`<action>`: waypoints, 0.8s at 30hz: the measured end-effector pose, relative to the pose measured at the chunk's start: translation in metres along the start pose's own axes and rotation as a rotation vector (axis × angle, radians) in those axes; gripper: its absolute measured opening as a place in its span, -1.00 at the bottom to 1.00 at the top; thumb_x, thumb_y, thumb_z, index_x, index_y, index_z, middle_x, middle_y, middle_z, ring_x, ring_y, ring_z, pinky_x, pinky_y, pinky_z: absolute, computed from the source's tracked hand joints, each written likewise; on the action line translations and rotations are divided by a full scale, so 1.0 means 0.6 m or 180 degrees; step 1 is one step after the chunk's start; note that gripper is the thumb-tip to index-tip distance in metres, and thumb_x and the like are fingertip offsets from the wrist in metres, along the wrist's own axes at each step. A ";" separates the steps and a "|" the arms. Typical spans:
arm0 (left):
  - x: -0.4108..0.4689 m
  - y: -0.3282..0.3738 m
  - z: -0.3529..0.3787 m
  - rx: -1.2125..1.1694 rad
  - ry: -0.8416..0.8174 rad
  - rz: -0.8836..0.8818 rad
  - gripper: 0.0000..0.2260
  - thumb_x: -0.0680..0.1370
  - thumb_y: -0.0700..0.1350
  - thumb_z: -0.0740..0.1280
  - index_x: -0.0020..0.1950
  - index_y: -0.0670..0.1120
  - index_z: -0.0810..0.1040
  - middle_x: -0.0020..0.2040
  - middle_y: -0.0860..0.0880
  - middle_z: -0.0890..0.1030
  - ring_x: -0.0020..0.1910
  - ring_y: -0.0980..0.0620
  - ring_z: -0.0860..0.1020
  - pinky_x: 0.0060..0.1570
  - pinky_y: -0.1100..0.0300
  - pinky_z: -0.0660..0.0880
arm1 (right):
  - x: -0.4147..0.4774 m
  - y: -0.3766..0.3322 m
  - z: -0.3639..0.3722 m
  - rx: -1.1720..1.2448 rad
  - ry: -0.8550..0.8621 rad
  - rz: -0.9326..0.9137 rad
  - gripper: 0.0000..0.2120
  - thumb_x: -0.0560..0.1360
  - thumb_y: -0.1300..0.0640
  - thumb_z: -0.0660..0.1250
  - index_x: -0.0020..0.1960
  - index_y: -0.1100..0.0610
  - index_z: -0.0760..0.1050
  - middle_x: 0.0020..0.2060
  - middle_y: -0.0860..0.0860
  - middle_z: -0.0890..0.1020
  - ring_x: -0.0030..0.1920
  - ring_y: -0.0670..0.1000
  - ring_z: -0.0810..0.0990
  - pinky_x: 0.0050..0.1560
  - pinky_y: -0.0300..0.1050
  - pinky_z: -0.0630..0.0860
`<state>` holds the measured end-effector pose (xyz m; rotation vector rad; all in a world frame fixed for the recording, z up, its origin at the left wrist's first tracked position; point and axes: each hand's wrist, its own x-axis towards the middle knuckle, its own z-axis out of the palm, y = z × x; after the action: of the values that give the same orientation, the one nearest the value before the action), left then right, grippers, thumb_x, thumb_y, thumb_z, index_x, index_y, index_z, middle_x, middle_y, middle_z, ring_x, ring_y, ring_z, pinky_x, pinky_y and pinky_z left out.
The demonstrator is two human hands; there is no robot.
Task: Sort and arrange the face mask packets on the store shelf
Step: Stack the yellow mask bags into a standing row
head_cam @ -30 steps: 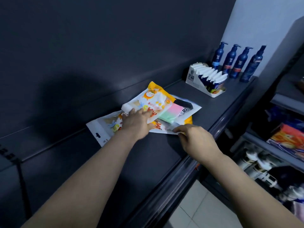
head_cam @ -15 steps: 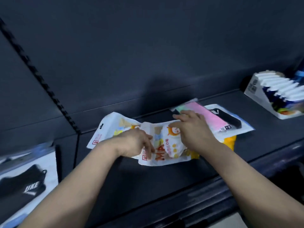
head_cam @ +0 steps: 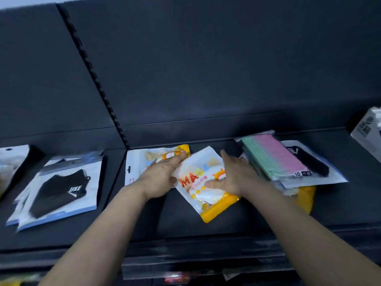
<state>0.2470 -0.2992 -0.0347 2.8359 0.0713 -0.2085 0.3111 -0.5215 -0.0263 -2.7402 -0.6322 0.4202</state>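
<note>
White-and-orange glossy packet (head_cam: 193, 172), tilted

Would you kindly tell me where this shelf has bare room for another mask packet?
Bare shelf lies front right, between the pile under the pink-green pack and the white box, and along the front, from the black mask packet to the orange packets. The middle is crowded: the left hand and right hand rest on those overlapping packets, hard against the pile.

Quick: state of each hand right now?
Left hand: open, flat on the rear packet.
Right hand: open, flat on the tilted packet.
</note>
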 end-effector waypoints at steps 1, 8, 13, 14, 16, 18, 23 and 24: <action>-0.007 -0.005 0.000 0.0019 0.0050 -0.0074 -0.24 0.54 -0.21 0.29 0.58 0.14 -0.08 0.57 0.02 0.16 0.55 -0.01 0.12 0.50 -0.05 0.09 | 0.002 0.002 -0.002 0.0097 -0.0079 0.0088 0.17 0.25 -0.42 0.37 0.55 0.06 -0.19 0.51 0.08 0.14 0.50 0.10 0.10 0.41 0.04 0.20; -0.035 -0.007 0.019 0.0218 0.0285 -0.0519 -0.34 0.46 -0.34 0.14 0.52 0.10 0.22 0.54 0.09 0.22 0.52 -0.01 0.19 0.44 -0.06 0.24 | 0.009 0.041 -0.019 0.1203 0.0651 0.0020 -0.45 0.39 -0.18 0.39 0.29 0.00 0.39 0.19 -0.02 0.56 0.22 0.08 0.49 0.14 -0.02 0.46; -0.034 0.020 0.010 -0.0231 0.0699 -0.0842 -0.69 0.51 -0.20 0.19 0.22 0.02 0.50 0.19 -0.02 0.56 0.16 -0.07 0.52 0.14 0.04 0.48 | -0.001 0.066 -0.039 0.2175 0.1268 0.0035 -0.66 0.51 -0.05 0.25 0.25 0.00 0.43 0.15 -0.02 0.59 0.14 0.10 0.55 0.18 0.10 0.47; -0.037 0.027 0.014 -0.0274 0.0748 -0.0858 -0.74 0.55 -0.07 0.22 0.24 0.03 0.49 0.19 -0.01 0.54 0.19 -0.06 0.50 0.18 0.04 0.45 | -0.002 0.071 -0.040 0.2261 0.1274 0.0039 -0.66 0.51 -0.06 0.24 0.25 0.00 0.43 0.15 -0.01 0.59 0.13 0.10 0.55 0.18 0.13 0.48; -0.045 0.041 0.023 -0.0263 0.0582 -0.0821 -0.65 0.56 0.11 0.28 0.34 0.11 0.45 0.26 -0.01 0.43 0.29 -0.04 0.38 0.31 0.05 0.35 | -0.006 0.077 -0.039 0.2270 0.1207 0.0042 -0.66 0.53 -0.04 0.23 0.27 0.02 0.41 0.14 -0.01 0.59 0.12 0.09 0.55 0.17 0.13 0.48; -0.051 0.045 0.017 -0.0224 0.0302 -0.0665 -0.68 0.54 0.04 0.33 0.30 0.21 0.48 0.29 0.00 0.39 0.33 -0.05 0.34 0.39 0.02 0.27 | -0.010 0.076 -0.034 0.2308 0.1123 0.0024 -0.67 0.55 0.01 0.22 0.29 0.04 0.38 0.13 -0.02 0.58 0.11 0.08 0.55 0.16 0.10 0.49; -0.076 0.039 -0.010 -0.0402 0.0558 -0.1014 -0.74 0.50 -0.16 0.30 0.09 0.14 0.62 0.25 0.00 0.52 0.27 -0.02 0.48 0.26 0.09 0.42 | -0.014 0.061 -0.019 0.2582 0.0853 -0.0011 -0.69 0.46 0.18 0.18 0.19 0.03 0.43 0.01 -0.01 0.62 -0.05 0.07 0.59 0.04 0.10 0.55; -0.080 0.041 -0.007 -0.0398 0.0799 -0.1221 -0.71 0.51 -0.11 0.32 0.22 0.04 0.58 0.29 -0.05 0.50 0.28 -0.07 0.47 0.25 0.08 0.42 | -0.016 0.058 -0.015 0.2621 0.0811 -0.0062 -0.68 0.44 0.20 0.18 0.18 0.03 0.44 0.01 -0.01 0.63 -0.05 0.06 0.60 0.04 0.09 0.56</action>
<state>0.2017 -0.3226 -0.0165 2.6825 0.6592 0.0719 0.3190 -0.5576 -0.0279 -1.9520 -0.3134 0.2406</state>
